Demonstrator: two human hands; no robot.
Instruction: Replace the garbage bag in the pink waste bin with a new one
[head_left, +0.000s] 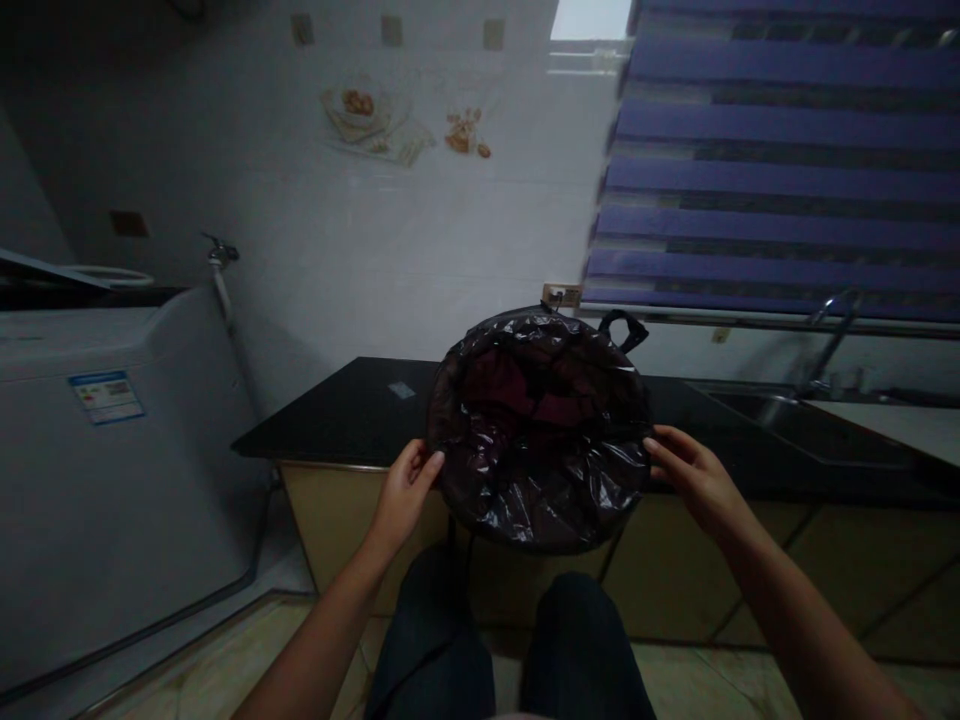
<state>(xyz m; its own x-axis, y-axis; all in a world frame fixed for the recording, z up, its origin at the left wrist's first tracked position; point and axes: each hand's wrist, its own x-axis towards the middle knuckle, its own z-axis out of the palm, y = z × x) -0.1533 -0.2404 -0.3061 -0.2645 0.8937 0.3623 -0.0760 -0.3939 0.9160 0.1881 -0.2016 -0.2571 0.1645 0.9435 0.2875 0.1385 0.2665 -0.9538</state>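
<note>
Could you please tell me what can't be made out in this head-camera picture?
Dark red shape inside the black plastic liner: too dark to identify, partly hidden by liner folds.
Container under the liner, if any: covered by the liner.
Whether the left hand and right hand grip the liner: fingertips lost against its dark rim.
Label on the pale appliance: too small to read.
Window: cut off by the top edge.

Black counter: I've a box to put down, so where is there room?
The open stretch of the black counter lies left of the bag, between the wall and the front edge, with a card on it. It's tighter right, where the bag nears the sink.
</note>
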